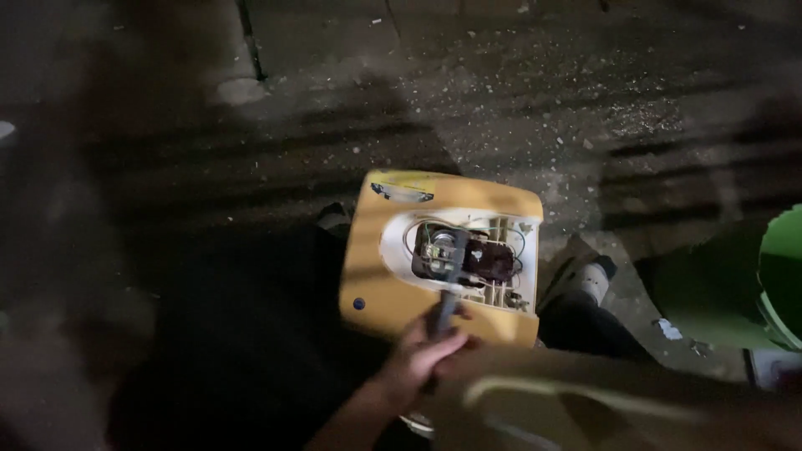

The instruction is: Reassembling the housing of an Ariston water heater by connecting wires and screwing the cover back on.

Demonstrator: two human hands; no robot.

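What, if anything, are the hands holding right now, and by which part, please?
One hand, seemingly the left, grips a dark tool by its handle end, its tip inside the opened yellow appliance. The other hand is not clearly visible.

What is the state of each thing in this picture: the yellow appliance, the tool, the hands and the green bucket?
Yellow appliance: lying on the lap, cover off, wires and dark inner parts exposed.
Tool: held upright, tip in the opening among the inner parts.
Left hand: closed around the tool's handle.
Blurred yellow piece: near the camera, too blurred to tell more.
Right hand: not in view.
Green bucket: standing on the ground, partly cut off by the picture edge.
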